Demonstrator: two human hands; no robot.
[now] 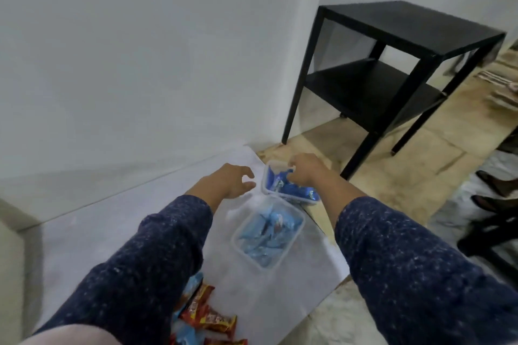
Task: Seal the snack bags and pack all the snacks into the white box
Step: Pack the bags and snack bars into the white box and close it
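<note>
Both arms in speckled navy sleeves point(398, 255) reach forward over the white table point(92, 235). The right hand point(304, 169) is down at the far container point(268, 190), fingers curled onto the dark blue snack packets point(283, 186) heaped inside, and one of those packets point(309, 194) spills over the rim just below the wrist. The left hand point(231, 179) hovers just beside that container's left edge, fingers loosely bent, thumb apart, gripping nothing. Nearer than both sets of fingertips, between the forearms, sits a second clear container point(297, 220) filled with light blue packets point(266, 232). Well back by the left elbow lie loose red wrappers point(213, 316) and a few blue ones point(193, 284). Beyond the fingers stands a black side table point(398, 45).
</note>
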